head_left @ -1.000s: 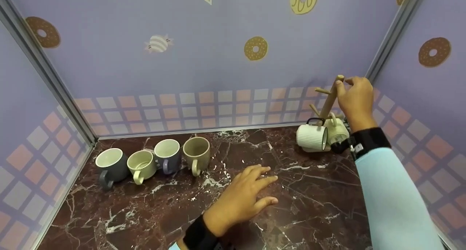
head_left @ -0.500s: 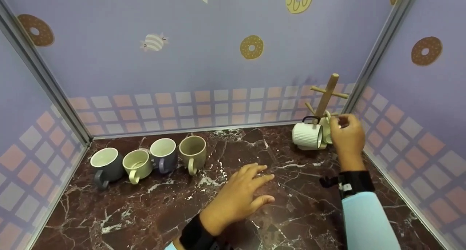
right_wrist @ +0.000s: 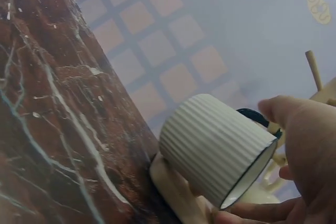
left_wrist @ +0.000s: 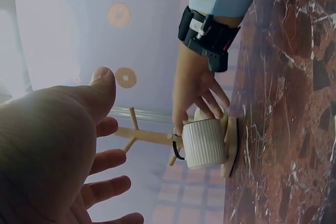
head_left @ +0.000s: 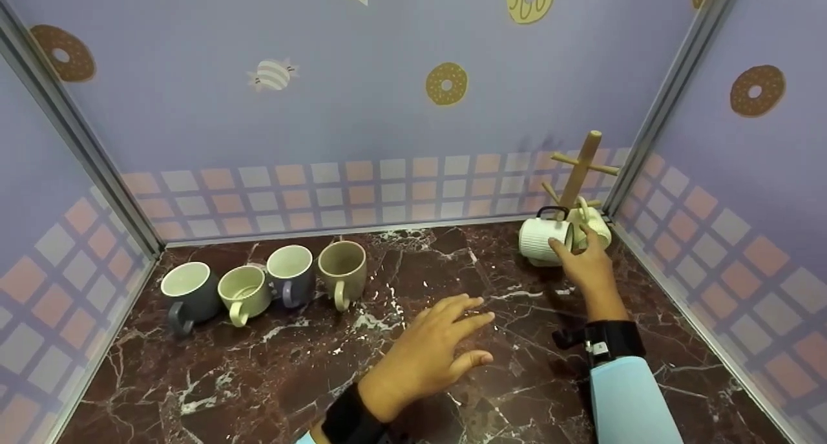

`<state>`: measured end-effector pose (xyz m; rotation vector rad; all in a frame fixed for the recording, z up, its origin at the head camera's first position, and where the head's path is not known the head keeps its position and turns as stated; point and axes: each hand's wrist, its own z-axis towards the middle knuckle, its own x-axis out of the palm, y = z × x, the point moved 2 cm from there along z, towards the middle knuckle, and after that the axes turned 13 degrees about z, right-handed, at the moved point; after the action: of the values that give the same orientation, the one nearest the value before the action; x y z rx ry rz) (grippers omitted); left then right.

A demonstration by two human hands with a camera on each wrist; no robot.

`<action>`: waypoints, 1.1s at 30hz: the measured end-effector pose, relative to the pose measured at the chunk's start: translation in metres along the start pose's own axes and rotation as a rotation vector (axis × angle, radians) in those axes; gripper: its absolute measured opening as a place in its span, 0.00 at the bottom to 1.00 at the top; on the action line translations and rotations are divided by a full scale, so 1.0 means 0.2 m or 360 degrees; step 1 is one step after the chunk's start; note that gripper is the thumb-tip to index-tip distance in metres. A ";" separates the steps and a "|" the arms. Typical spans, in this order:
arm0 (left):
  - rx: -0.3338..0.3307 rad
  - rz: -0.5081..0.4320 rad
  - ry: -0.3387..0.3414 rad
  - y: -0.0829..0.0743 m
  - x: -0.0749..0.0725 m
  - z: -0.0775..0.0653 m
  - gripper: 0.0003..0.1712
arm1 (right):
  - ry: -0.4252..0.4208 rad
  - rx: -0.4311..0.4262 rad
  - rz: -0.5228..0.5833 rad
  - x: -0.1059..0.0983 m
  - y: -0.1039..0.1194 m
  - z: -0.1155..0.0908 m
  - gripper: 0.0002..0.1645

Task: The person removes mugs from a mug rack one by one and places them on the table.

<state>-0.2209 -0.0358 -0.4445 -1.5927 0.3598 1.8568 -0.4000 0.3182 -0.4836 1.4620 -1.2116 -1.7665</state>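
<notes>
A wooden mug tree (head_left: pixel 579 172) stands at the back right, with a white ribbed mug (head_left: pixel 541 239) hanging sideways by its black handle. Behind it on the tree hangs a cream mug (head_left: pixel 597 228). My right hand (head_left: pixel 589 268) reaches to these two mugs, thumb near the white mug's rim and forefinger over the cream mug; its fingers are spread and fairly straight. In the right wrist view, the white mug's (right_wrist: pixel 212 145) dark rim faces the fingers. My left hand (head_left: pixel 429 350) hovers over the table's middle with fingers spread, holding nothing.
On the left stand a dark grey mug (head_left: pixel 197 302), a small pale green mug (head_left: pixel 255 302), a purple-blue mug (head_left: pixel 300 285) and a tan mug (head_left: pixel 352 282) in a row. Patterned walls enclose the dark marbled table (head_left: pixel 291 379) at the back and sides.
My right hand has come down from the top of the mug tree, past the cream mug, to beside the white mug's rim. The left hand and the mugs on the left stay put.
</notes>
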 end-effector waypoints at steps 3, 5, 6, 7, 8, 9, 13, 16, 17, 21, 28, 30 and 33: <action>0.0036 0.0016 0.0016 -0.02 0.01 0.00 0.39 | 0.0048 0.0000 -0.0016 0.03 -0.02 0.02 0.66; 0.0074 0.0038 0.0018 -0.03 0.03 -0.01 0.40 | 0.0076 -0.0008 -0.0008 0.04 -0.04 0.03 0.66; 0.0093 0.0042 0.0018 -0.03 0.03 -0.01 0.40 | 0.0100 -0.0009 0.0007 0.05 -0.05 0.04 0.66; 0.0111 0.0055 0.0017 -0.04 0.04 -0.01 0.40 | 0.0131 -0.0002 0.0041 0.06 -0.06 0.04 0.66; 0.0125 0.0061 0.0020 -0.04 0.04 -0.01 0.40 | 0.0158 0.0007 0.0093 0.06 -0.06 0.05 0.66; 0.0135 0.0067 0.0025 -0.04 0.05 -0.01 0.40 | 0.0188 0.0021 0.0153 0.07 -0.07 0.06 0.66; 0.0161 0.0075 0.0039 -0.06 0.06 0.00 0.41 | 0.0263 0.0094 0.0526 0.10 -0.09 0.08 0.65; 0.0169 0.0075 0.0055 -0.07 0.06 -0.01 0.41 | 0.0271 0.0121 0.0753 0.12 -0.10 0.09 0.64; 0.0171 0.0070 0.0059 -0.07 0.06 -0.01 0.41 | 0.0272 0.0130 0.0805 0.12 -0.11 0.09 0.63; 0.0172 0.0073 0.0068 -0.08 0.06 -0.01 0.40 | 0.0267 0.0155 0.0914 0.12 -0.12 0.10 0.62; 0.0176 0.0086 0.0057 -0.07 0.06 -0.01 0.40 | 0.0259 0.0184 0.1034 0.11 -0.10 0.11 0.62; 0.0172 0.0079 0.0059 -0.07 0.06 -0.01 0.40 | 0.0266 0.0187 0.1038 0.10 -0.10 0.10 0.61; 0.0158 0.0069 0.0062 -0.06 0.06 0.00 0.40 | 0.0288 0.0199 0.1051 0.08 -0.09 0.10 0.60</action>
<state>-0.2125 -0.0233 -0.4533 -1.5667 0.4999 1.8131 -0.4206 0.3184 -0.5064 1.0752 -1.5039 -1.1093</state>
